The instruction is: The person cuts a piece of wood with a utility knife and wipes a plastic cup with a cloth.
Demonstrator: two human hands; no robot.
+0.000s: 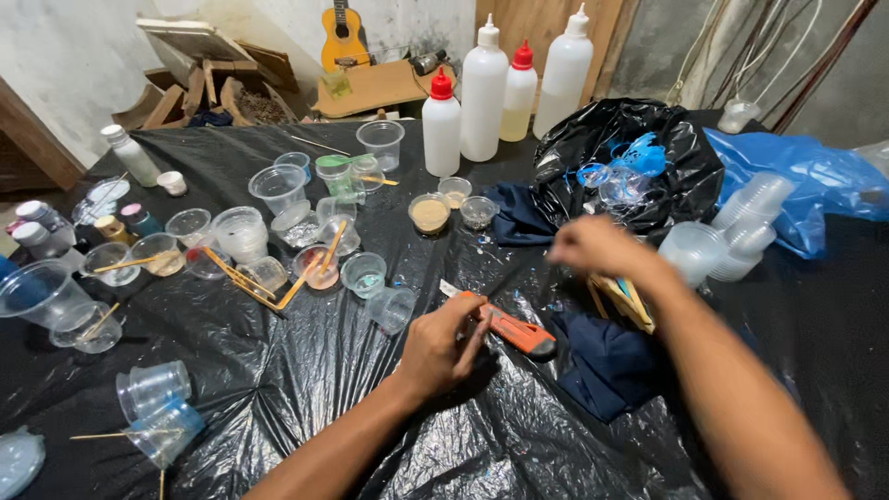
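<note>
Closest in, the left hand [443, 350] is curled around the near end of an orange utility knife [507, 329] lying on the black plastic sheet [306, 370], blade end pointing away to the left. Looks light and rigid, smooth plastic shell, so I'd say grip the orange body, well off the blade. A bit further out the right hand [593, 245] is blurred, can't tell if it's open or closed, just above some wooden sticks [622, 301]. Beyond that, a black bag [648, 157] and squeeze bottles [486, 93].
</note>
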